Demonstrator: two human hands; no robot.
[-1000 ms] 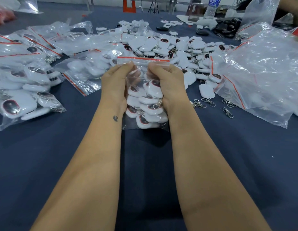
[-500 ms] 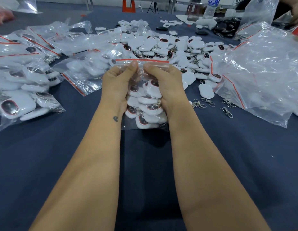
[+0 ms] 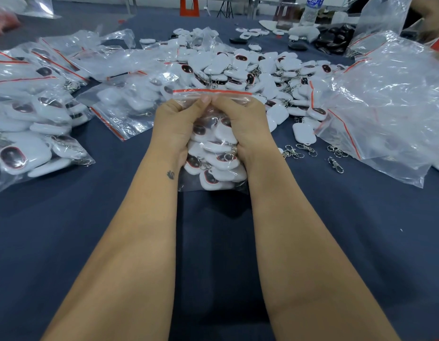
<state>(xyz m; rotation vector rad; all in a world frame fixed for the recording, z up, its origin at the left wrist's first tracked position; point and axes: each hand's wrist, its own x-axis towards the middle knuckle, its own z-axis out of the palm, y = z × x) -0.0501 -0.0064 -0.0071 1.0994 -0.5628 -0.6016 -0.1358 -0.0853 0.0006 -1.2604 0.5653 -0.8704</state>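
A clear zip bag [image 3: 213, 153] with a red strip along its top edge stands on the dark blue table [image 3: 90, 230], filled with several white key fobs with dark oval windows. My left hand [image 3: 175, 124] grips the bag's left side, fingers curled round it just under the red strip. My right hand [image 3: 240, 121] grips the right side the same way. The fingertips of both hands meet at the middle under the strip. The bag's bottom shows between my wrists.
A heap of loose white fobs [image 3: 250, 70] lies behind the bag. Filled zip bags [image 3: 34, 134] cover the left side. A pile of empty clear bags [image 3: 385, 104] sits at the right. Loose metal clasps [image 3: 311, 151] lie right of my wrist. A water bottle [image 3: 311, 11] stands far back.
My fingertips have moved inward along the top of the bag and now meet at its middle. The bag stays where it was.
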